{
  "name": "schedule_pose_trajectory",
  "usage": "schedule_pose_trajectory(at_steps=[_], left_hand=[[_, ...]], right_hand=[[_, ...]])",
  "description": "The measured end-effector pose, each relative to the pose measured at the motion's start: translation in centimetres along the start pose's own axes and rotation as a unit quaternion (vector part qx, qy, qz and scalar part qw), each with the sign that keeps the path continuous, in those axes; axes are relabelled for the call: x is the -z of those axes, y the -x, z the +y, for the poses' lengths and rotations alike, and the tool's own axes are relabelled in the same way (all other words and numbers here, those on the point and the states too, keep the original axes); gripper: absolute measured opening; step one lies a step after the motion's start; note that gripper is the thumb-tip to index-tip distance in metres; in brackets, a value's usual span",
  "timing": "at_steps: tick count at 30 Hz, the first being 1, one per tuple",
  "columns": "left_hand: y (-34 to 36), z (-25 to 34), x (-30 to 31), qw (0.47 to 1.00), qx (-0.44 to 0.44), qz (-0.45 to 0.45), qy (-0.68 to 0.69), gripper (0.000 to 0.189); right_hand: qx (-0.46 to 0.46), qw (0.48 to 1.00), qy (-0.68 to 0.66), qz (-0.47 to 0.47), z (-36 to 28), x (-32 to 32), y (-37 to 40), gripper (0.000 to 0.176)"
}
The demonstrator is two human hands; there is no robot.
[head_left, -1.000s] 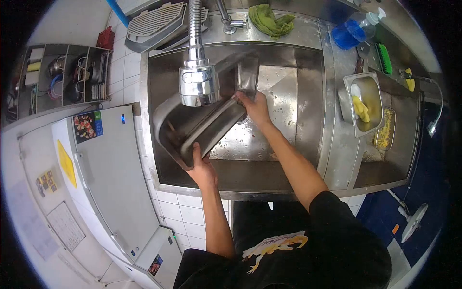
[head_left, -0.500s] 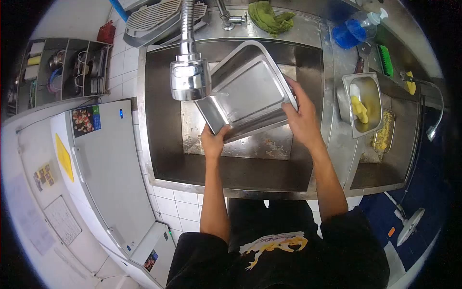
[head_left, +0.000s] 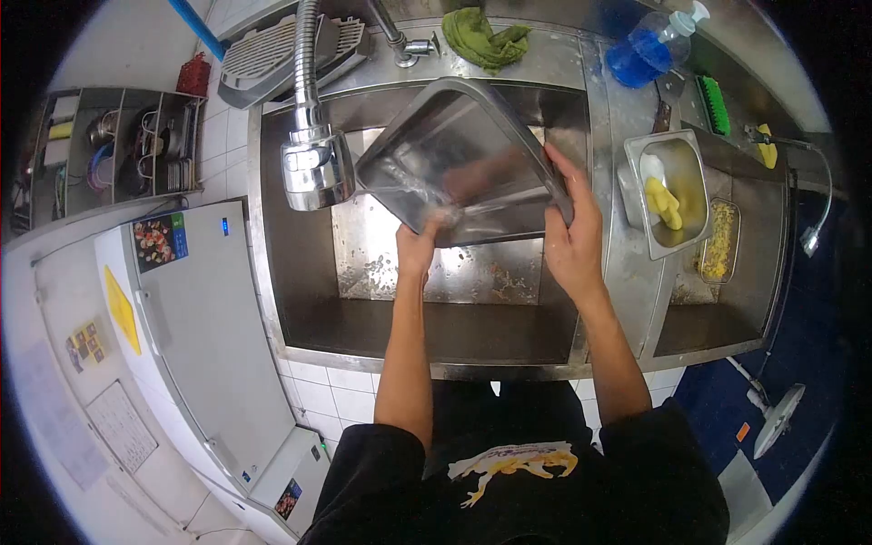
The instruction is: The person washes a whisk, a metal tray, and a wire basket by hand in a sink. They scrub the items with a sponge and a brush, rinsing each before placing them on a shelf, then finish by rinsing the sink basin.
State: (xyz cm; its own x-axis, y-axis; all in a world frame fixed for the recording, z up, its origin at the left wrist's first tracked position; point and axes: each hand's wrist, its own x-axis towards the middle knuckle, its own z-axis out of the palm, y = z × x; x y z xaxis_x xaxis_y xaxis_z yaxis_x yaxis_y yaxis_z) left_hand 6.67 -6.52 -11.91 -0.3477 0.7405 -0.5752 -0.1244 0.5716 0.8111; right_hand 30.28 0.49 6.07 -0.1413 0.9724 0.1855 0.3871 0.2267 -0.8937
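Over the large steel sink (head_left: 436, 329) I hold a deep rectangular metal pan (head_left: 431, 136), its hollow tilted toward the faucet. My left hand (head_left: 417, 250) is closed on the lower left edge, thumb over the rim. My right hand (head_left: 574, 232) grips the right side, its fingers partly hidden behind the pan. To the left hangs the chrome faucet head (head_left: 315, 170) on its flexible hose. A clear stream of water runs from it into the pan and splashes near my left thumb.
Right of the sink stand a small metal container (head_left: 668, 195) with yellow gloves or cloth and a wire basket (head_left: 719, 241) holding yellow bits. Behind are a green cloth (head_left: 484, 41), a blue-liquid pump bottle (head_left: 647, 56) and a green brush (head_left: 714, 106). A white freezer (head_left: 200, 336) stands left.
The pan has tilted more steeply, and its inside now faces the faucet more. Water spreads more visibly across it. Both hands keep their hold; the whole view has shifted slightly.
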Motion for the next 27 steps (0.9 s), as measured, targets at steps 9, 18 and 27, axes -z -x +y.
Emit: schedule_pose_trajectory(at_steps=[9,18,27], left_hand=[[-1.3,5.5,-1.2,0.973,-0.179,0.122,-0.082,0.062],[-1.2,9.5,0.1,0.842,-0.346,0.189,-0.368,0.086],[-1.9,10.7,1.7,0.783,-0.404,0.130,-0.455,0.054]], right_hand=[[-0.150,0.977,-0.148,0.036,-2.5,0.8,1.9,0.073],[-0.386,0.895,-0.223,-0.028,1.2,1.6,3.8,0.070],[-0.438,0.841,-0.318,-0.004,2.6,-0.3,5.7,0.079]])
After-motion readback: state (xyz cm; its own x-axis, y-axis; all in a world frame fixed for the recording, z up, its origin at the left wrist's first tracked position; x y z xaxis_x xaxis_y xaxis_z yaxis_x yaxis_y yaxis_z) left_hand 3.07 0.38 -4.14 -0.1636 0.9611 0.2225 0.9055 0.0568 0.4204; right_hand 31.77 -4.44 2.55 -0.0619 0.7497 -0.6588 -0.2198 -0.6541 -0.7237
